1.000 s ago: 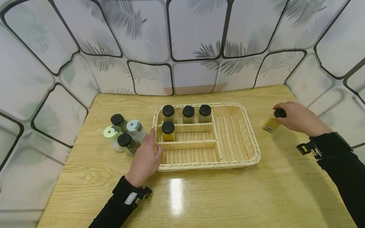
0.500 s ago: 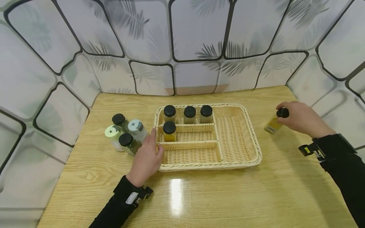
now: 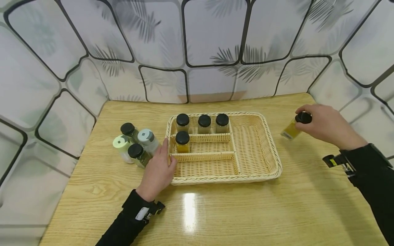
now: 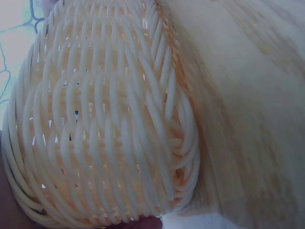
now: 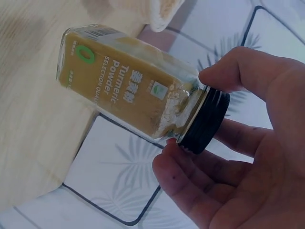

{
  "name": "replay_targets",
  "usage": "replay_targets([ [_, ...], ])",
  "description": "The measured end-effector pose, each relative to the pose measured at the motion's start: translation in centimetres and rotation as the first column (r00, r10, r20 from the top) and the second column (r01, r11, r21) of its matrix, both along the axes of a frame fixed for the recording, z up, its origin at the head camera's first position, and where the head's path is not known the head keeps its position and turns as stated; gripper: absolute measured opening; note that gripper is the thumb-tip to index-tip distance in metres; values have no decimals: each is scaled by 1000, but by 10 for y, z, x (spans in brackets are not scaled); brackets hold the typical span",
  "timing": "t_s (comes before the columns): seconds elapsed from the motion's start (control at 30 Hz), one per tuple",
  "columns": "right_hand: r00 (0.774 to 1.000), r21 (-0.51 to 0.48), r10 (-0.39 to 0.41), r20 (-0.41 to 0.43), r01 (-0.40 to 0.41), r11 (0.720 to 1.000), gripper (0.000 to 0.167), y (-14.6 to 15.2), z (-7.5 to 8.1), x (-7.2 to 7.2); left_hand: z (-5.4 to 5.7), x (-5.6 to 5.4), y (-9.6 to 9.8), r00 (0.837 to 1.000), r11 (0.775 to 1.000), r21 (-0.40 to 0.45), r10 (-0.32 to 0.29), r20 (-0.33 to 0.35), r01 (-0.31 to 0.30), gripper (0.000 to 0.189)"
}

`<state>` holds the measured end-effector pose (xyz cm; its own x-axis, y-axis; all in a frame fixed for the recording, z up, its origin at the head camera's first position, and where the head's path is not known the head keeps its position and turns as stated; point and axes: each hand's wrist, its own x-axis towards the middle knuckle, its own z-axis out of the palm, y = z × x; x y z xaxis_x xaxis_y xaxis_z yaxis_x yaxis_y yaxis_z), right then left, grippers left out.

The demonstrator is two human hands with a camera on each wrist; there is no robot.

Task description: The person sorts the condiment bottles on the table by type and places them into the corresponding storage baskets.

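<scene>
My right hand [image 3: 326,124] pinches a glass jar of turmeric powder [image 3: 291,130] by its black lid, to the right of the wicker basket [image 3: 254,147]. The jar is tilted, its base pointing left and down. In the right wrist view its label reads "Turmeric Powder" on the jar [image 5: 128,81], with thumb and fingers about the lid [image 5: 205,119]. My left hand [image 3: 156,176] grips the basket's left side near the front corner, thumb over the rim. The left wrist view is filled by the woven basket side [image 4: 105,119]; only bits of that hand show at the edges.
Three black-lidded jars [image 3: 204,124] stand in the basket's back compartment. A yellow-filled jar [image 3: 183,142] stands in the middle one. Left of the basket, close to my left hand, is a cluster of several jars [image 3: 135,145]. A patterned backdrop [image 3: 212,82] borders the wooden table [image 3: 234,212].
My right hand has risen slightly and shifted a little left over the last half second, carrying the turmeric jar along. The left hand and the basket stay in place.
</scene>
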<state>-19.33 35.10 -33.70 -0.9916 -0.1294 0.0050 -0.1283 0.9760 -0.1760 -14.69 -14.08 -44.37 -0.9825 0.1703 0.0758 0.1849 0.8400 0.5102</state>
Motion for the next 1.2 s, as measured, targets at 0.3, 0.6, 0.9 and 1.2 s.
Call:
replay_targets([
  [0.3, 998, 0, 45, -54, -45, 999, 43, -22, 16, 7, -2, 1, 0, 1000, 1000, 4, -1, 26, 1, 68],
  [0.6, 986, -12, 122, -110, -124, 992, 39, -43, 32, 8, -1, 2, 0, 1000, 1000, -3, 1, 17, -1, 68],
  [0.9, 964, -6, 216, -157, -219, 976, 36, -71, 41, 7, 0, 2, -1, 1000, 1000, -3, 2, 16, -2, 68],
  [1.2, 953, 16, 263, -152, -263, 965, 38, -102, 47, 6, 1, 0, 0, 1000, 1000, -6, 4, 21, -4, 68],
])
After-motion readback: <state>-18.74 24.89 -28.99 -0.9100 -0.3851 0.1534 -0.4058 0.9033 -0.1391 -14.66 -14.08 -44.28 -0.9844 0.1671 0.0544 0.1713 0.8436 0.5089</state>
